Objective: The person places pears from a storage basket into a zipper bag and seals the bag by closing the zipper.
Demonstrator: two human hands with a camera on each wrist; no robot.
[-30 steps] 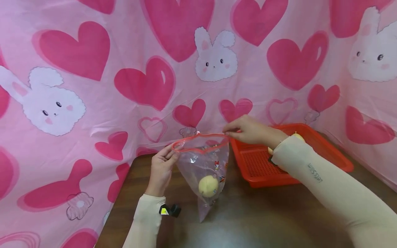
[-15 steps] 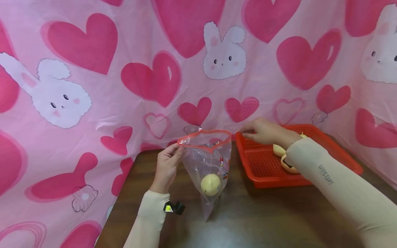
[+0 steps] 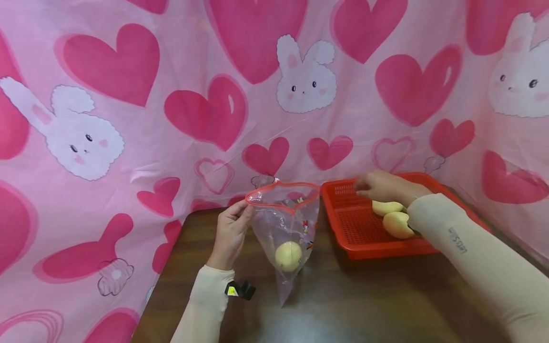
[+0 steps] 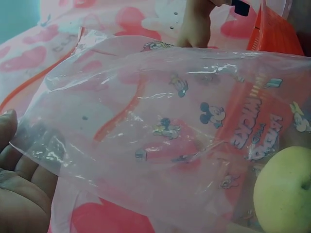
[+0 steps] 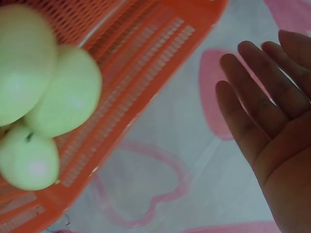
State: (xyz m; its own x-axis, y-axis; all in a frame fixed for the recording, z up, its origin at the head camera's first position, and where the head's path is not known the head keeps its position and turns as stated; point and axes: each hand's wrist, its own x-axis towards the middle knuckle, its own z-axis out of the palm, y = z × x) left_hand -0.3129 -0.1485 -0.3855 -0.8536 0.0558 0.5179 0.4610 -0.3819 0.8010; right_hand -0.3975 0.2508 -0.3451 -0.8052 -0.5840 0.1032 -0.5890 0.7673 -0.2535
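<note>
1. With the left hand (image 3: 229, 231), pinching the red-edged mouth of the clear bag (image 3: 279, 226) at about 9 o'clock, between thumb and fingers.
2. With the right hand (image 3: 379, 186), holding nothing: loosely spread, with fingers nearly straight in the right wrist view. Placed above the far part of the red basket (image 3: 360, 226) in the head view; blurred at the fingertips there, so probably, not certainly, apart from the rim.
3. Hung over the desk (image 3: 343, 305), with the mouth spread at 12 o'clock and narrowing to a point at 6: so for the bag. Holding one pale yellow fruit (image 3: 288, 256) in its lower half. Cannot tell any contact between tip and desk.
4. Looking to 3 o'clock from the bag, at least three more yellow fruits (image 3: 398, 225) to count inside the basket, bunched together by the right wrist view, toward 5 to 6 o'clock from the right hand.
5. Could sag shut at 3 o'clock of the mouth, for want of a second grip on limp film.
6. Could slip from the left pinch under the fruit's weight, given so thin and glossy an edge.
7. Could set round fruits rolling with a nudge from the low right sleeve (image 3: 442, 219).
</note>
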